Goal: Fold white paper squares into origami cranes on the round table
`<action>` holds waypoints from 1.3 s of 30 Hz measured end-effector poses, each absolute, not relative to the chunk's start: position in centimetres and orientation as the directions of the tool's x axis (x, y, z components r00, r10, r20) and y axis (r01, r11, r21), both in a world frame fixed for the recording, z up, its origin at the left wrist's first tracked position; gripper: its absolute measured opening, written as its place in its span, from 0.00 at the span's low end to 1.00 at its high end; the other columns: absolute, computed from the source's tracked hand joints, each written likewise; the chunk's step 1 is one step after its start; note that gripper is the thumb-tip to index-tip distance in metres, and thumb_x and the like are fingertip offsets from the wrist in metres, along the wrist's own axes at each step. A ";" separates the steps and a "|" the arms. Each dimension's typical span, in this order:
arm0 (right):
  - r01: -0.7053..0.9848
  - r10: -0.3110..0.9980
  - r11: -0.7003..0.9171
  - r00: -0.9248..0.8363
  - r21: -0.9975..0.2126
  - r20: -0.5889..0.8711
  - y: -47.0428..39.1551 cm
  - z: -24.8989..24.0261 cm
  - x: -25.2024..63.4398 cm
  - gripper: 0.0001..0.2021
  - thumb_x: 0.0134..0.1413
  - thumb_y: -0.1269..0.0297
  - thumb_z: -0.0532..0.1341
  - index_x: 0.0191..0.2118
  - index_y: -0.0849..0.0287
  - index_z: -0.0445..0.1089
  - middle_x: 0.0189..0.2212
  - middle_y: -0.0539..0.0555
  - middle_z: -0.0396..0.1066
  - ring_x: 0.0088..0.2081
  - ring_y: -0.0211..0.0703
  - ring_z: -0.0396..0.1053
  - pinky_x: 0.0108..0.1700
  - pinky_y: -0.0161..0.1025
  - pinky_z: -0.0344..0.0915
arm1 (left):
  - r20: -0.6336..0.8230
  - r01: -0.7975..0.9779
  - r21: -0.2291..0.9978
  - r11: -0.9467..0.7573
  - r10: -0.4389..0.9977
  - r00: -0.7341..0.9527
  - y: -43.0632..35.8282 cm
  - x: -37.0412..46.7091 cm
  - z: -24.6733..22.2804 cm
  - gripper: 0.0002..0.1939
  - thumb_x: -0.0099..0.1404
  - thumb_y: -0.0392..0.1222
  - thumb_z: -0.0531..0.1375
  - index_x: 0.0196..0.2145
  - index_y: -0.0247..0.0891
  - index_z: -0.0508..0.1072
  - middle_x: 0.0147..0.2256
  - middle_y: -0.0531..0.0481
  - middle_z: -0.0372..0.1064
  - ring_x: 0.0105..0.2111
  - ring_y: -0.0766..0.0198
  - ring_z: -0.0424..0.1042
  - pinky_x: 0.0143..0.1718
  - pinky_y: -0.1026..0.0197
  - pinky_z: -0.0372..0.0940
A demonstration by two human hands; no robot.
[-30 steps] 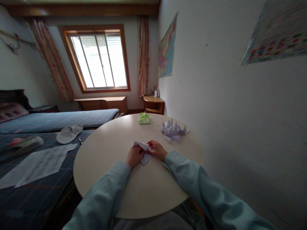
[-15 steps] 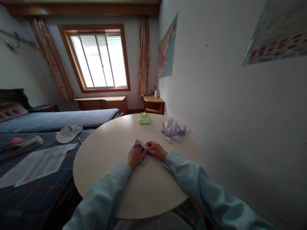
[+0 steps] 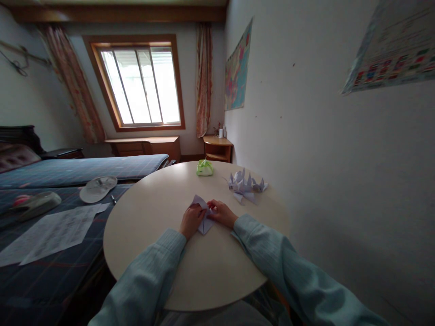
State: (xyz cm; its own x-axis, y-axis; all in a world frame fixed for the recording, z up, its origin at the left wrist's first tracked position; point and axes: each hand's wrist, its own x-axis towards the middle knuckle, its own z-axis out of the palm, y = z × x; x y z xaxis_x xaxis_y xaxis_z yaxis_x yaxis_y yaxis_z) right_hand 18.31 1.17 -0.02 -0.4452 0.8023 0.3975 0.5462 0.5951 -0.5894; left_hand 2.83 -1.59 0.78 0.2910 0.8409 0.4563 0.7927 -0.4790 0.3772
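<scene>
A partly folded sheet of pale lilac paper (image 3: 204,226) rests on the round cream table (image 3: 146,226), between my two hands. My left hand (image 3: 193,220) is closed on its left side, with a paper corner standing up past the fingers. At the paper's right edge, my right hand (image 3: 221,213) pinches it with thumb and fingertips. Parts of the folds are hidden under my fingers. Farther back to the right sits a cluster of folded paper cranes (image 3: 243,181) in the same pale colour, close together.
A green and white tissue pack (image 3: 205,168) stands at the table's far edge. On the left, a bed (image 3: 68,280) with a plaid cover holds printed sheets (image 3: 61,231), a white cap visor (image 3: 98,189) and a pen (image 3: 113,199). A wall (image 3: 326,181) rises close on the right.
My left hand has shifted slightly on the paper, its fingers drawn back a little to the left. More of the paper's lower fold and upper corner now shows. My right hand stays nearly still.
</scene>
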 end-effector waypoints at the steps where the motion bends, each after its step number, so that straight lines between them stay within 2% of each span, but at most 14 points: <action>1: 0.546 0.802 0.595 -0.447 -0.590 0.396 1.2 0.0 18.3 0.17 0.36 0.68 0.63 0.38 0.60 0.63 0.30 0.52 0.66 0.33 0.37 0.62 0.36 0.35 0.59 | 0.453 0.796 0.378 -0.473 0.844 0.287 -1.6 2.8 0.7 0.10 0.58 0.37 0.51 0.34 0.36 0.71 0.33 0.47 0.68 0.36 0.65 0.65 0.38 0.64 0.59; 8: 0.545 0.795 0.605 -0.453 -0.580 0.404 1.1 0.1 18.3 0.17 0.36 0.68 0.63 0.38 0.60 0.63 0.30 0.52 0.67 0.33 0.37 0.62 0.36 0.35 0.59 | 0.389 0.820 0.387 -0.422 0.881 0.270 -1.3 2.8 0.5 0.09 0.57 0.40 0.53 0.29 0.34 0.70 0.30 0.47 0.68 0.32 0.65 0.65 0.34 0.65 0.58; 12: 0.546 0.787 0.616 -0.466 -0.568 0.405 1.1 0.1 18.4 0.18 0.37 0.67 0.63 0.39 0.60 0.63 0.31 0.52 0.67 0.33 0.38 0.62 0.36 0.35 0.59 | 0.381 0.814 0.400 -0.422 0.884 0.271 -1.1 2.7 0.3 0.08 0.56 0.39 0.53 0.31 0.34 0.70 0.30 0.48 0.67 0.32 0.65 0.65 0.34 0.64 0.58; 18: 0.545 0.786 0.616 -0.473 -0.569 0.398 1.2 0.0 18.4 0.19 0.36 0.67 0.63 0.39 0.59 0.63 0.31 0.51 0.67 0.34 0.38 0.62 0.37 0.36 0.58 | 0.365 0.741 0.530 -0.413 0.900 0.240 -0.8 2.6 -0.1 0.08 0.54 0.35 0.54 0.32 0.35 0.71 0.30 0.50 0.68 0.30 0.67 0.66 0.33 0.66 0.60; 21: 0.545 0.788 0.613 -0.471 -0.572 0.396 1.3 -0.1 18.4 0.19 0.36 0.67 0.64 0.40 0.60 0.63 0.31 0.52 0.67 0.34 0.39 0.62 0.37 0.36 0.58 | 0.356 0.702 0.572 -0.425 0.899 0.255 -0.6 2.5 -0.3 0.09 0.54 0.34 0.54 0.33 0.36 0.72 0.32 0.50 0.69 0.32 0.67 0.67 0.35 0.65 0.60; 26: 0.530 0.769 0.639 -0.467 -0.558 0.437 1.3 -0.2 18.3 0.19 0.35 0.67 0.64 0.39 0.60 0.63 0.31 0.52 0.66 0.35 0.39 0.62 0.39 0.37 0.58 | 0.352 0.720 0.548 -0.426 0.898 0.264 -0.3 2.5 -0.5 0.11 0.54 0.34 0.54 0.35 0.38 0.72 0.36 0.50 0.69 0.38 0.66 0.66 0.41 0.63 0.60; 35: 0.555 0.781 0.625 -0.441 -0.549 0.442 1.3 -0.3 18.3 0.09 0.43 0.67 0.59 0.35 0.60 0.65 0.28 0.52 0.66 0.31 0.36 0.62 0.35 0.35 0.59 | 0.352 0.740 0.508 -0.440 0.890 0.288 -0.1 2.3 -0.6 0.10 0.54 0.35 0.54 0.35 0.37 0.72 0.36 0.49 0.69 0.37 0.64 0.66 0.40 0.64 0.60; 39: 0.588 0.785 0.619 -0.434 -0.521 0.442 1.3 -0.2 18.2 0.10 0.42 0.68 0.60 0.35 0.62 0.65 0.28 0.52 0.66 0.31 0.37 0.62 0.35 0.35 0.59 | 0.325 0.779 0.478 -0.406 0.906 0.272 -0.2 2.4 -0.5 0.09 0.55 0.35 0.54 0.33 0.35 0.72 0.35 0.47 0.69 0.36 0.64 0.67 0.39 0.63 0.60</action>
State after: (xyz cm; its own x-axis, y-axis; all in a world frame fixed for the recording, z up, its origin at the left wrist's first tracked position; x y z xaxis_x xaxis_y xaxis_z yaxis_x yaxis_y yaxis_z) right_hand 18.22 1.25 -0.16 -0.4344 0.7849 0.4418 0.5884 0.6187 -0.5207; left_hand 2.44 -0.23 -0.48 0.2720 0.9056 0.3253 0.7792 -0.4057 0.4778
